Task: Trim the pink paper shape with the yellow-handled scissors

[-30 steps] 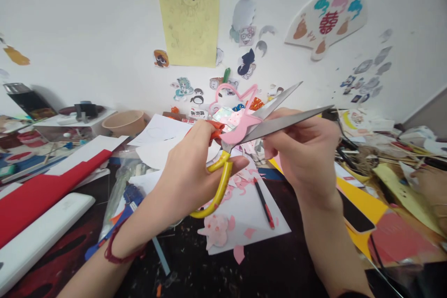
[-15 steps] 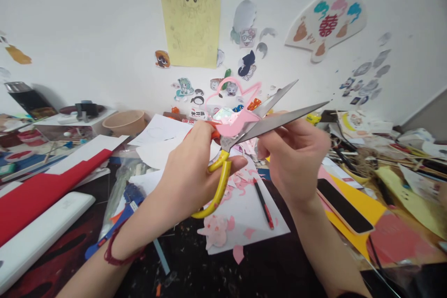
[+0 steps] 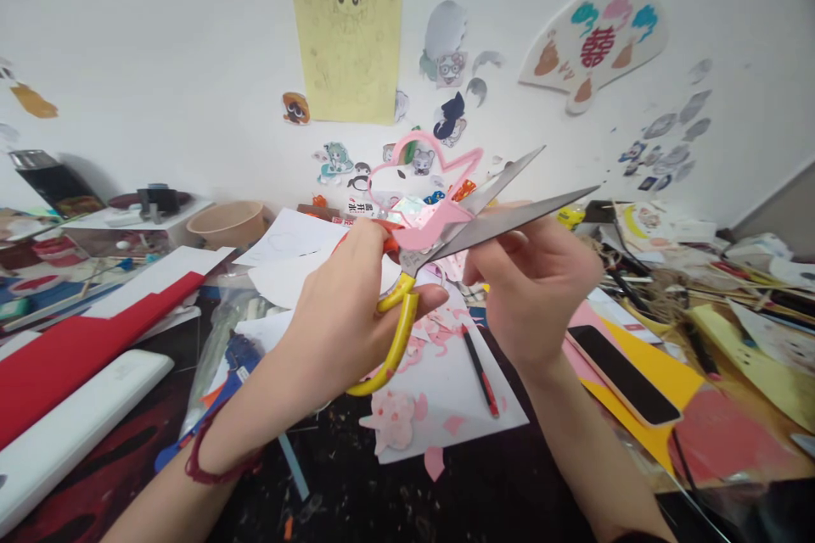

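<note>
My left hand (image 3: pixel 350 297) is closed round the handles of a pair of scissors (image 3: pixel 407 339), one yellow and one red, with the thumb by the yellow loop. The steel blades are spread apart and point to the upper right. A pink paper cutout (image 3: pixel 426 226) lies at the base of the blades, with a thin curved and pointed pink outline rising above it. Behind the lower blade, my right hand (image 3: pixel 541 288) is closed in a pinch on the cutout; the blade partly hides its fingertips.
Below lies a white sheet (image 3: pixel 458 416) with pink scraps, a pink paper figure (image 3: pixel 390 420) and a black-and-red pen (image 3: pixel 480 373). A phone (image 3: pixel 624 373) rests on yellow paper at right. A blue glue gun (image 3: pixel 220 407) and a white case (image 3: pixel 82 433) are at left.
The pink outline has shifted slightly and shows more openly above the blades. My right hand has moved a little left. The scissors stay nearly still, blades apart.
</note>
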`<control>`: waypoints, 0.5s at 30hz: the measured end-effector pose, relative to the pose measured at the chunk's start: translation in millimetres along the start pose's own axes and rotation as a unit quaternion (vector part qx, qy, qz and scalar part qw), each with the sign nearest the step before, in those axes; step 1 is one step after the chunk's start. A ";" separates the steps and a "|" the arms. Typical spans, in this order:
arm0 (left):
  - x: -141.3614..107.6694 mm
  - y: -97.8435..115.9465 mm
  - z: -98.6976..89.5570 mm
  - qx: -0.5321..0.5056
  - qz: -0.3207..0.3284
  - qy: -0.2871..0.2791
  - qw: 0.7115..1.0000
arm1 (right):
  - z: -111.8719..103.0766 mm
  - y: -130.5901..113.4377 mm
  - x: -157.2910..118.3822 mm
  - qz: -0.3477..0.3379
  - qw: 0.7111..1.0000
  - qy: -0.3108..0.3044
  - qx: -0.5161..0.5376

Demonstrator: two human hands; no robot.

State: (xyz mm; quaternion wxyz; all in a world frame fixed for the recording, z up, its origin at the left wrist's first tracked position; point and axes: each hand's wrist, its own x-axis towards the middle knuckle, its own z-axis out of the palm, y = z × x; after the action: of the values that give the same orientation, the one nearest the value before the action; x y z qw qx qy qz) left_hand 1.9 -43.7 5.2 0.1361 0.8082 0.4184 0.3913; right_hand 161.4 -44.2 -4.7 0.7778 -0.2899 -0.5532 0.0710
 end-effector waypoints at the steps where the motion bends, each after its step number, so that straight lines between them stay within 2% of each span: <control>1: 0.3 0.0 -0.7 -0.002 -0.001 -0.001 1.000 | -1.5 -0.2 1.8 0.005 1.000 -0.014 0.004; 6: 0.8 -2.0 -2.1 0.005 -0.012 -0.015 1.000 | -7.9 -1.2 10.2 0.026 0.996 -0.083 0.034; 15: -0.8 -2.9 -1.7 0.030 -0.005 -0.018 0.999 | -13.7 -2.4 16.9 0.020 0.992 -0.116 0.051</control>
State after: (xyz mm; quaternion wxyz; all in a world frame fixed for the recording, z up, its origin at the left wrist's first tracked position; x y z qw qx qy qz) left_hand -1.3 -42.7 4.3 0.1210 0.8169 0.4312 0.3636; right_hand 179.6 -44.0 7.4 0.7203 -0.2508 -0.6295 0.1483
